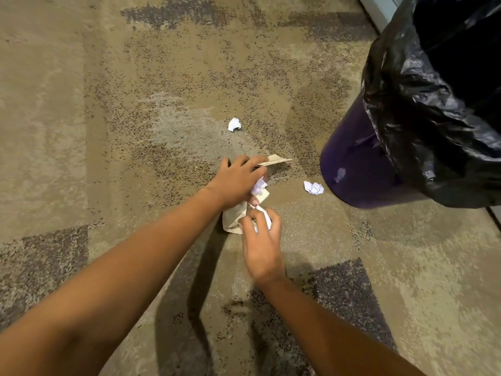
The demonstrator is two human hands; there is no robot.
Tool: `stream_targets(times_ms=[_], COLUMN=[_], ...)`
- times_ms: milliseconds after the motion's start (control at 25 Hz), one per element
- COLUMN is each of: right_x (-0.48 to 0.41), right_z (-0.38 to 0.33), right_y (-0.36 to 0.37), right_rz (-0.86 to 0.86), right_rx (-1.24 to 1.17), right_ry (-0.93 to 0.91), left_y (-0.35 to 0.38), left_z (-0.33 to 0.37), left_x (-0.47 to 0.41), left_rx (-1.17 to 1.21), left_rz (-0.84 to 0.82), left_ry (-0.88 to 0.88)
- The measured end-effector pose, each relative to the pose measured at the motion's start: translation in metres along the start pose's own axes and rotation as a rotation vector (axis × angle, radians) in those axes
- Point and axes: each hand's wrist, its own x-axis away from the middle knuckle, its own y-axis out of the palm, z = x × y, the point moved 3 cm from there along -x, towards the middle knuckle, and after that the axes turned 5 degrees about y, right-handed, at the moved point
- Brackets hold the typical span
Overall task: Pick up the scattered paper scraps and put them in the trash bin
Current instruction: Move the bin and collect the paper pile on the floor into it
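**Scraps Half Gathered, Bin Close By**

Tan paper scraps (233, 219) bunched near the middle of the carpet (81, 131), clutched between both hands. Left hand (238, 180) clenched around a white crumple (258, 185), with a flat tan piece (276, 160) pinched under its far fingers (260, 159). Right hand (261, 240) just nearer, fingers curled onto a thin white strip (267, 217) and the edge of the tan bundle. Two crumpled white scraps loose on the floor: one (234, 124) farther out, one (313, 188) to the right, just beside the bin's base. Trash bin (360, 169), purple with a black liner (433, 118), standing at the right, well within reach. Inside of the bin too dark to judge. By the look of it, partway through: a handful collected but not yet dropped in, two pieces left to fetch.
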Motion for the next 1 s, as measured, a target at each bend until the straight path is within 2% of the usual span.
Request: stream_targets(times_ms=[240, 400, 560, 640, 760, 840, 920, 1000], right_x=[0.000, 0.000, -0.002, -0.004, -0.017, -0.030, -0.038, -0.043], right_z=[0.000, -0.001, -0.001, -0.007, -0.014, -0.016, -0.016, -0.016], right_y=[-0.001, 0.000, 0.001, -0.006, -0.022, -0.043, -0.074, -0.114], right_rz=[0.003, 0.013, -0.022, -0.070, -0.145, -0.195, -0.152, -0.018], right_rx=[0.019, 0.021, -0.007, 0.005, 0.066, 0.010, -0.096, -0.195], right_ry=[-0.009, -0.019, 0.001, 0.000, -0.095, -0.103, -0.040, 0.010], left_y=[-0.002, -0.018, -0.036, -0.055, -0.081, -0.095, -0.109, -0.125], left_z=[-0.006, -0.019, -0.032, -0.036, -0.038, -0.031, -0.018, 0.002], left_x=[0.006, 0.024, 0.067, 0.097, 0.139, 0.153, 0.157, 0.154], left_rx=[0.122, 0.328, 0.405, 0.424, 0.414, 0.424, 0.472, 0.554], left_rz=[0.226, 0.363, 0.479, 0.520, 0.559, 0.547, 0.553, 0.594], left_ry=[0.000, -0.224, -0.417, -0.472, -0.538, -0.567, -0.599, -0.610])
